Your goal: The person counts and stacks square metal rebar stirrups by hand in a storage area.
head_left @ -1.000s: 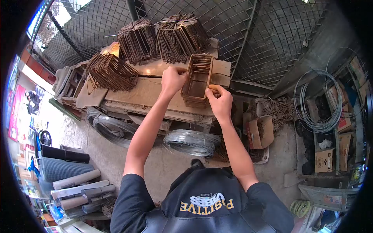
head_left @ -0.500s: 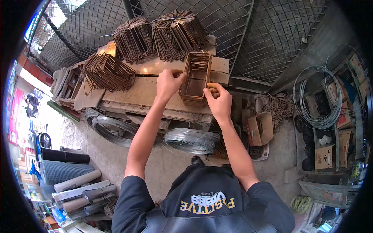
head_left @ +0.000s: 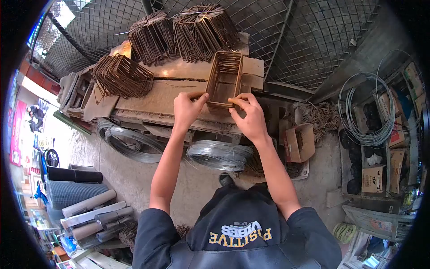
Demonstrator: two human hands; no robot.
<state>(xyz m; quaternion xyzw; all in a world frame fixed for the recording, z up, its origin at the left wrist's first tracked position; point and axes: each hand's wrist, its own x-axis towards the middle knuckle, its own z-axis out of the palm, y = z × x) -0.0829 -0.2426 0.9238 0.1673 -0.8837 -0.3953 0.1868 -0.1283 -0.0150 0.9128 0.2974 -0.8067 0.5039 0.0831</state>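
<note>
A stack of rusty rectangular rebar stirrups [head_left: 217, 71] stands on the wooden bench, their open middles lined up. My left hand [head_left: 189, 110] is at the stack's near left corner, thumb and forefinger closed on the wire. At the near right corner, my right hand [head_left: 249, 117] pinches the rim between thumb and fingers. How many stirrups each hand holds is hidden. A leaning bundle of similar stirrups [head_left: 123, 77] lies left of my hands. Two larger bundles, one on the left [head_left: 152, 40] and one on the right [head_left: 204, 33], stand farther back.
The plank bench top [head_left: 156, 96] has a wire mesh fence [head_left: 320, 45] behind it. Below its front edge lie coils of grey wire, one left [head_left: 130, 141] and one right [head_left: 219, 155]. A cardboard box [head_left: 300, 142] sits at right; mesh rolls [head_left: 76, 195] lie at left.
Both hands have moved nearer to me along the stack, to its near corners. The left hand has come onto the wire. The whole view has shifted slightly.
</note>
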